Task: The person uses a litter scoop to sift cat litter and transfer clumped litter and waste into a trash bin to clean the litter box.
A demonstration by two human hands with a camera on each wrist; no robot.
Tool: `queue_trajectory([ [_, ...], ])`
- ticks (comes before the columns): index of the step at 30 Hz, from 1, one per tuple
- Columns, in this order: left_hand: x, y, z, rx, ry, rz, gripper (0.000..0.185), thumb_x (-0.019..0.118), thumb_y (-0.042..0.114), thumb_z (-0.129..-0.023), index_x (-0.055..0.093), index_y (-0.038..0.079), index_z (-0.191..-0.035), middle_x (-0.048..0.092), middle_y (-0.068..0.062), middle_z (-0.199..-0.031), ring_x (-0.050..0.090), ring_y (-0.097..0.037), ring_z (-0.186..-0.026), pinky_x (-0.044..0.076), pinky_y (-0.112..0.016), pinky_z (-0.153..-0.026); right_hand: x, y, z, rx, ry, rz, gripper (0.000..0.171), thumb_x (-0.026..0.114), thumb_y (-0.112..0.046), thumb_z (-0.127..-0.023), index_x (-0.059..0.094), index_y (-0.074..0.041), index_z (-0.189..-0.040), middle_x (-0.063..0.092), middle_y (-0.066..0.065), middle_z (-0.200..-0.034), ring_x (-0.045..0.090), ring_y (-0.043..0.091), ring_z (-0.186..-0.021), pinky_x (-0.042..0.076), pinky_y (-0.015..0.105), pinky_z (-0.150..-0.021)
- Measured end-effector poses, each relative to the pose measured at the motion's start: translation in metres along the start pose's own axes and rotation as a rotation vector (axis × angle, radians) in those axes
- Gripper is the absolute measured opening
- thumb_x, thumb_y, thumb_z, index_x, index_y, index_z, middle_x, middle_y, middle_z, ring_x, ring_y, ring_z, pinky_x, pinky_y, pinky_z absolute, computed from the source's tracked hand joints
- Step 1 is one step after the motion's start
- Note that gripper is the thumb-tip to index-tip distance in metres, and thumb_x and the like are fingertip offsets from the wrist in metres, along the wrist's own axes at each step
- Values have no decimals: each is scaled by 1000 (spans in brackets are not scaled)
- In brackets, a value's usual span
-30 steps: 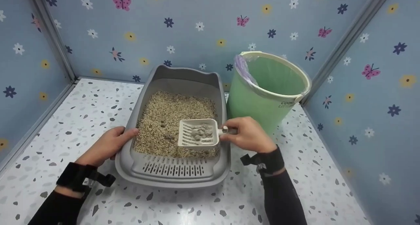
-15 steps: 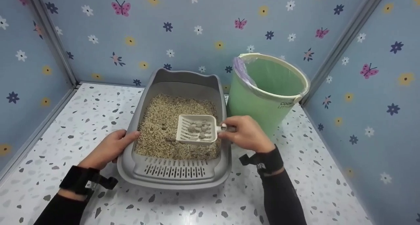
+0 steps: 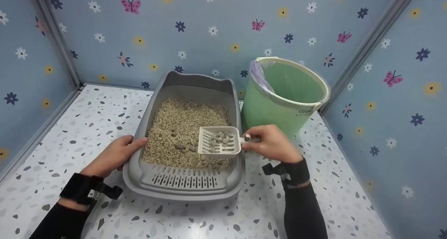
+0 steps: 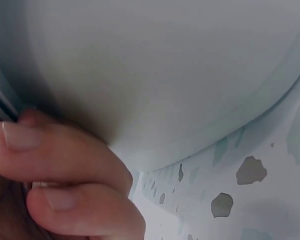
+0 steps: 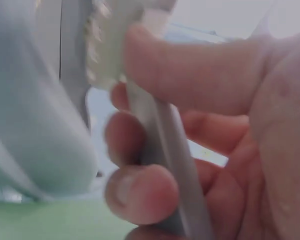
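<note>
Two hands work at a grey litter box (image 3: 185, 183) in the head view: the left hand (image 3: 115, 157) grips its left rim, the right hand (image 3: 270, 144) pinches the handle of a scoop (image 3: 220, 146) loaded with grey clumps (image 3: 220, 140), hovering over the litter (image 3: 181, 127) near a green bin (image 3: 286, 96)

Left wrist view: curled fingers (image 4: 60, 155) clasp the box's outer wall (image 4: 165, 75) above the speckled floor (image 4: 250, 200)

Right wrist view: thumb and fingers (image 5: 140, 192) clamp the scoop's handle (image 5: 165, 150)

Green bin (image 3: 284, 103) touching right wall of litter box (image 3: 185, 186), blocking low passage there. Open tabletop (image 3: 87, 127) left of box. Bare tabletop in front of box.
</note>
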State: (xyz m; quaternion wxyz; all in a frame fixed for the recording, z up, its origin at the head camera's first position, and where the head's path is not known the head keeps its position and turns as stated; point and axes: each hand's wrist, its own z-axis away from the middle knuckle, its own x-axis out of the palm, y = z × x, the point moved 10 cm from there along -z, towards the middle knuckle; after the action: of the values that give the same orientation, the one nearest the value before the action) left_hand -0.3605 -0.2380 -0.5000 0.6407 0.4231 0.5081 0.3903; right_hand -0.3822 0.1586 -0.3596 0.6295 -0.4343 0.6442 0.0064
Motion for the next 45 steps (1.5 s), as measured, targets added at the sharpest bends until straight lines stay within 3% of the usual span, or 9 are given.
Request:
queue_trajectory([
  [4, 1, -2, 2, -7, -6, 8, 57, 57, 58, -114, 56, 0, -114, 61, -3, -75, 43, -8, -50, 39, -26, -43, 14, -11, -7, -71, -59, 74, 15, 89, -32, -96, 85, -21, -106, 76, -12, -90, 66, 9, -76, 57, 33, -70],
  [10, 0, -3, 1, -11, -11, 6, 59, 57, 60, -114, 55, 1, -116, 62, -3, -77, 45, -8, -51, 40, -26, -43, 2, -5, 2, -29, -7, 12, 13, 94, -19, -91, 86, -21, -101, 76, -12, -87, 67, 11, -71, 58, 32, -66],
  [15, -1, -7, 1, -25, -13, -2, 59, 56, 58, -115, 56, -1, -119, 62, -4, -78, 46, -9, -51, 41, -27, -43, 14, -12, -4, -77, -58, 51, 14, 89, -31, -97, 86, -22, -107, 76, -12, -90, 67, 9, -75, 58, 32, -69],
  [20, -2, -5, 1, -11, -8, -3, 60, 57, 59, -114, 56, 0, -118, 62, -3, -78, 45, -8, -51, 40, -27, -43, -2, -5, 3, -21, 16, 10, 14, 93, -18, -92, 86, -20, -103, 77, -11, -88, 68, 10, -71, 59, 33, -68],
  [27, 0, -5, 4, -16, -12, 4, 61, 56, 59, -114, 56, -2, -117, 62, -3, -76, 44, -8, -50, 39, -26, -43, 14, -18, -5, -89, -38, 97, 14, 90, -32, -96, 85, -21, -103, 73, -11, -85, 63, 9, -74, 54, 34, -68],
  [31, 1, -2, 3, -7, -9, -3, 62, 57, 60, -114, 57, -1, -115, 62, -3, -75, 43, -8, -49, 39, -27, -43, 7, -17, -2, -87, 8, 94, 10, 92, -24, -93, 84, -20, -97, 68, -13, -78, 61, 10, -69, 53, 34, -64],
  [39, 0, 4, -1, -1, -14, -17, 63, 58, 60, -113, 57, -3, -117, 61, -4, -76, 44, -8, -51, 39, -27, -43, -5, -8, 4, -37, 21, -9, 8, 90, -22, -96, 86, -19, -103, 76, -11, -83, 69, 11, -69, 60, 33, -65],
  [45, 0, 1, -1, -8, -22, -10, 63, 57, 61, -114, 57, -3, -119, 63, -4, -78, 45, -8, -51, 40, -27, -43, -24, -21, 5, -45, 35, -8, 8, 91, -24, -95, 86, -21, -101, 71, -11, -79, 59, 11, -64, 54, 31, -61],
])
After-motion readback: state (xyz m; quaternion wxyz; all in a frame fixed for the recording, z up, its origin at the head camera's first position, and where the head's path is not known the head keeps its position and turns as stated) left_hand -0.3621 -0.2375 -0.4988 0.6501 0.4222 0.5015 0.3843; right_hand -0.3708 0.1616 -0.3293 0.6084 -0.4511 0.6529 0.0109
